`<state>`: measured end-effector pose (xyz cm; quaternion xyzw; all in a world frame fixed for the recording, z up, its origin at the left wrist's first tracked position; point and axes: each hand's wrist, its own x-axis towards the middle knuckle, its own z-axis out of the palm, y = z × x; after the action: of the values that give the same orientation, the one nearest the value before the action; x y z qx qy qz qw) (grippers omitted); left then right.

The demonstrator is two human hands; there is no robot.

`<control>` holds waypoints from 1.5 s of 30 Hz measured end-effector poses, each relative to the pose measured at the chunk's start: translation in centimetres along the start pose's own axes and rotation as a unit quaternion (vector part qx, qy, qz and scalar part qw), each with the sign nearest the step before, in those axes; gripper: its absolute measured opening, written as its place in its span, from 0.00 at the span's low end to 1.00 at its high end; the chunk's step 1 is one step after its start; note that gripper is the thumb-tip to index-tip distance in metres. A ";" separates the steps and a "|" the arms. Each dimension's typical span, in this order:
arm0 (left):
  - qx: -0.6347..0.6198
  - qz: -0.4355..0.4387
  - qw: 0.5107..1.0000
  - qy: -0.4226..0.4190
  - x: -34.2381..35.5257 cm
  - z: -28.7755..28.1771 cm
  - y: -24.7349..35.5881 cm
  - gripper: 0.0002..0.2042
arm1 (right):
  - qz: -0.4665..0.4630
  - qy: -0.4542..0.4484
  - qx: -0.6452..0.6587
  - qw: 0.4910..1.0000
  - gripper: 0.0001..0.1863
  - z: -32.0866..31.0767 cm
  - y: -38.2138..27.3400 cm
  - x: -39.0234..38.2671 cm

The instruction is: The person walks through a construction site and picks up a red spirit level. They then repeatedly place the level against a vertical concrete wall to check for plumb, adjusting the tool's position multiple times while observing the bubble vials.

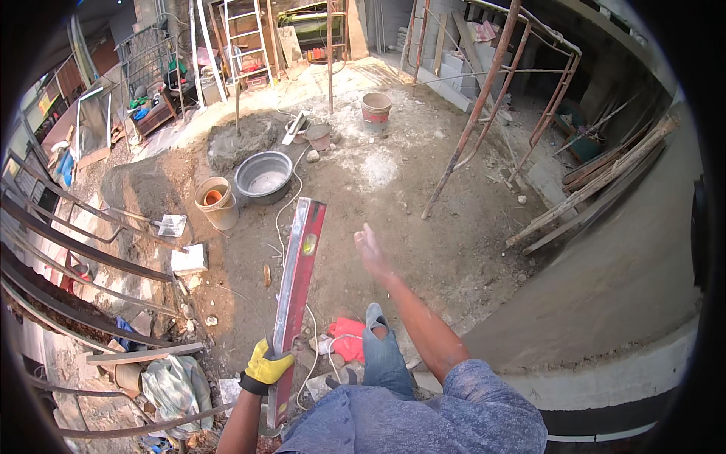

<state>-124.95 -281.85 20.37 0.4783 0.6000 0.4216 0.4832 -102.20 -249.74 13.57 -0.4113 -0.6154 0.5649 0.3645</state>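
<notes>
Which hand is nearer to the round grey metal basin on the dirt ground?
Right. The bare right hand is raised open, empty, just below and right of the round grey metal basin; the yellow-gloved left hand grips the long red spirit level much farther away.

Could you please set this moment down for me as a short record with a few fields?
Setting: dirt yard of a building site, seen from above
Left hand: in a yellow glove, gripping the lower part of a long red spirit level held nearly upright
Right hand: bare, open, stretched forward in the air, touching nothing
Ground ahead: metal basin, tan bucket, white hose, sand pile
Farther off: bucket with a red band, ladder, rusty scaffold poles
Right side: smooth grey plastered wall
</notes>
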 end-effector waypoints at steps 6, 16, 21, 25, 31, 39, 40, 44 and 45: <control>0.055 0.262 0.936 0.229 34.9 5.0 2.3 0.28 | -0.032 -0.145 0.235 0.961 0.35 3.4 -1.5 13.4; -0.251 0.267 0.927 0.075 73.5 3.2 28.9 0.36 | -0.165 0.032 0.000 0.986 0.24 -10.9 -6.3 39.4; 0.102 0.350 0.924 0.116 82.0 9.9 21.3 0.29 | -0.181 0.272 0.173 0.929 0.18 -20.8 -11.8 59.0; 0.118 0.246 0.962 -0.004 88.6 7.2 10.8 0.25 | -0.304 0.339 0.218 0.863 0.17 -29.6 -13.4 69.5; -0.060 0.042 0.997 0.010 105.7 -3.9 1.5 0.27 | -0.293 0.315 0.201 0.880 0.17 -34.2 -15.9 84.7; 0.154 0.237 0.945 -0.163 126.7 2.1 31.1 0.24 | -0.232 0.135 0.398 0.877 0.27 -34.1 -18.0 96.4; 0.112 0.237 0.952 -0.160 129.1 2.9 32.1 0.23 | -0.237 0.083 0.409 0.877 0.27 -34.9 -18.0 97.9; -0.176 0.218 0.956 -0.085 134.4 5.9 36.3 0.20 | -0.223 0.152 0.216 0.938 0.30 -37.7 -18.3 103.1; -0.240 0.218 0.942 -0.093 135.9 6.6 37.4 0.19 | -0.272 0.196 0.080 0.939 0.29 -38.6 -17.7 104.1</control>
<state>-122.48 -141.20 31.44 0.5045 0.3147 0.6013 0.5338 -109.83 -139.26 33.18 -0.3000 -0.5733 0.3996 0.6493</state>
